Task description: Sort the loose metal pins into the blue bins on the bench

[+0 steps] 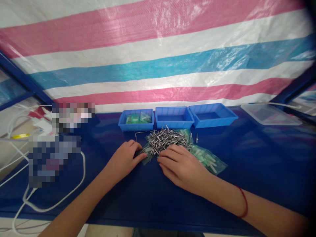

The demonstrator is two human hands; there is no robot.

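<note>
A heap of thin silver metal pins that look like blind rivets [163, 140] lies on the blue tabletop, partly over clear greenish plastic bags. At its left edge my left hand [125, 158] has thumb and fingers curled around thin dark pieces by a bag corner [148, 159]; what they grip is not clear. My right hand [181, 164] rests at the near side of the heap, fingers bent together and tips hidden against the pins. To its right lies a bag of pale plastic pieces [208, 159]. One loose rivet [197, 138] and an L-shaped hex key [140, 132] lie behind.
Three blue bins stand along the back: the left bin [122, 125] holds small green-tinted bags, beside a middle bin [174, 125] and a right bin [214, 122]. A translucent lid [271, 115] lies at back right. White cables [84, 171] loop at left. Striped sheeting [158, 69] hangs behind.
</note>
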